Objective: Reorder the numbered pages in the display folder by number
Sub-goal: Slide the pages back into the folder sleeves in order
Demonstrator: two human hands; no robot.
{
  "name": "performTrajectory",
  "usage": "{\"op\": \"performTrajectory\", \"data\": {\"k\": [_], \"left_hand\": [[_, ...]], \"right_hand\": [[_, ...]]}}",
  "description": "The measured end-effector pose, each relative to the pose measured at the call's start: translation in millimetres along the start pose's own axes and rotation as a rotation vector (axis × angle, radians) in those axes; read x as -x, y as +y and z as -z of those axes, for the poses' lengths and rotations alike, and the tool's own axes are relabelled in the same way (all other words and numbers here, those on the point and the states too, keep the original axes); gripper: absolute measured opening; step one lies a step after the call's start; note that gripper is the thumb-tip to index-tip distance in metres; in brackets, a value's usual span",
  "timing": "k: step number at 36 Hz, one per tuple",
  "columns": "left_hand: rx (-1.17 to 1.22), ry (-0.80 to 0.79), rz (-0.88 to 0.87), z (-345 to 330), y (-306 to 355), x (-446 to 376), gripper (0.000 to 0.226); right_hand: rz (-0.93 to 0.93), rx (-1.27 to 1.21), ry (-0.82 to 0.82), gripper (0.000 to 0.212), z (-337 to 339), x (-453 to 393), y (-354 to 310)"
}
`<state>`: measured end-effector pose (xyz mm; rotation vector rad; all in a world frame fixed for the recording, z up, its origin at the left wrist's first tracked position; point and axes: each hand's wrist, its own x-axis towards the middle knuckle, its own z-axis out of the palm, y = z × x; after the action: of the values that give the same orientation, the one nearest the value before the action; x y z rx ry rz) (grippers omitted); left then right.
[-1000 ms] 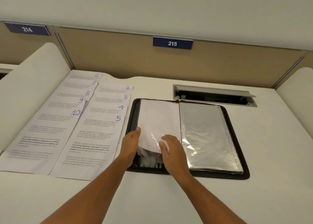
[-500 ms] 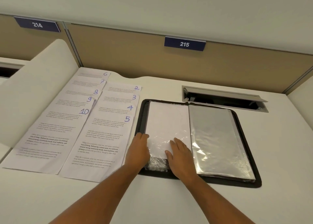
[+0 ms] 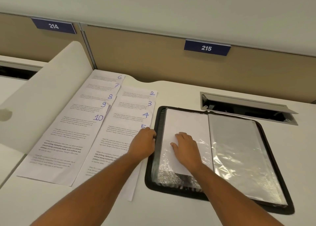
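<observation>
A black display folder point(image 3: 271, 137) lies open on the desk with clear plastic sleeves point(image 3: 239, 149) on both sides. A white sheet point(image 3: 186, 123) lies face down in the left sleeve, its lower edge short of the sleeve's bottom. My right hand point(image 3: 186, 149) presses flat on that sheet. My left hand point(image 3: 142, 143) rests at the folder's left edge, its fingers curled at the rim, partly over page 5 point(image 3: 119, 140). Pages 2 to 5 and pages 6 to 10 point(image 3: 77, 131) lie fanned in two overlapping columns left of the folder.
A curved white divider point(image 3: 39, 89) rises at the desk's left side. A recessed cable tray with an open flap point(image 3: 248, 106) sits behind the folder. A tan partition with labels 214 and 215 point(image 3: 206, 47) closes off the back.
The white sheet has slid further up into the left sleeve. My right hand moved up with it. My left hand shifted from the sheet's corner to the folder's left edge.
</observation>
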<state>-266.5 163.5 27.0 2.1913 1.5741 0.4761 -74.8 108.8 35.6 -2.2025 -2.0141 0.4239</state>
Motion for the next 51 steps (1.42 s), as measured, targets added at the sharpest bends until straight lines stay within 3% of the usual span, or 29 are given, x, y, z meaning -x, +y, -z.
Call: {"op": "performTrajectory", "data": {"k": [12, 18, 40, 48, 51], "left_hand": [[-0.127, -0.047, 0.096, 69.9, -82.3, -113.3, 0.042], [-0.156, -0.045, 0.156, 92.8, -106.8, -167.7, 0.046], [-0.334, -0.187, 0.091, 78.8, -171.8, -277.2, 0.056], [-0.373, -0.167, 0.025, 76.9, -178.0, -283.7, 0.054], [-0.380, -0.141, 0.016, 79.9, -180.6, -284.2, 0.053]], "right_hand": [[-0.047, -0.177, -0.024, 0.049, 30.2, -107.7, -50.5], [-0.054, -0.202, -0.024, 0.040, 34.5, -160.2, -63.9], [-0.106, -0.205, -0.044, 0.049, 15.7, -307.3, -81.1], [-0.220, -0.373, 0.029, 0.012, -2.8, -321.2, -81.1], [-0.219, -0.497, 0.087, 0.011, -2.3, -315.6, -83.4]]}}
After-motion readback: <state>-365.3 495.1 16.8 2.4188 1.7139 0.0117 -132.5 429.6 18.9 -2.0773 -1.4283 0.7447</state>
